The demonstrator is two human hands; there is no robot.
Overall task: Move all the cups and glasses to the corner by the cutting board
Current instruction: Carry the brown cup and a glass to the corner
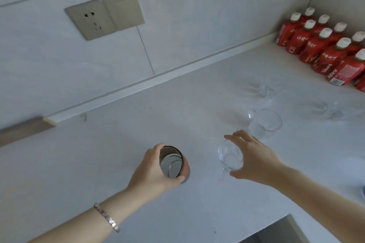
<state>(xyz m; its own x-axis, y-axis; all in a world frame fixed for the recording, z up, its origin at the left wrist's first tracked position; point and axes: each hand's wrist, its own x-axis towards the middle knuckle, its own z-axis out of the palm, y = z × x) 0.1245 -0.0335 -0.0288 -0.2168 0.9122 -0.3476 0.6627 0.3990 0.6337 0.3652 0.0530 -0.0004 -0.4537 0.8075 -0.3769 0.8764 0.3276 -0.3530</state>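
My left hand (153,171) is wrapped around a dark-rimmed reddish cup (173,163) that stands upright on the white counter (118,134). My right hand (254,158) grips a clear glass mug (230,158) from its right side, thumb at the front, fingers over the rim. Behind it a larger clear glass (265,124) stands upright. Two more clear mugs, one further back (264,91) and one at the right (335,111), rest on the counter. The wooden cutting board (23,130) shows at the far left against the wall.
Several red bottles with white caps (324,47) fill the right back corner. A wall socket (104,16) sits above the counter. A sink edge (284,231) shows at bottom right. The counter between the cups and the board is bare.
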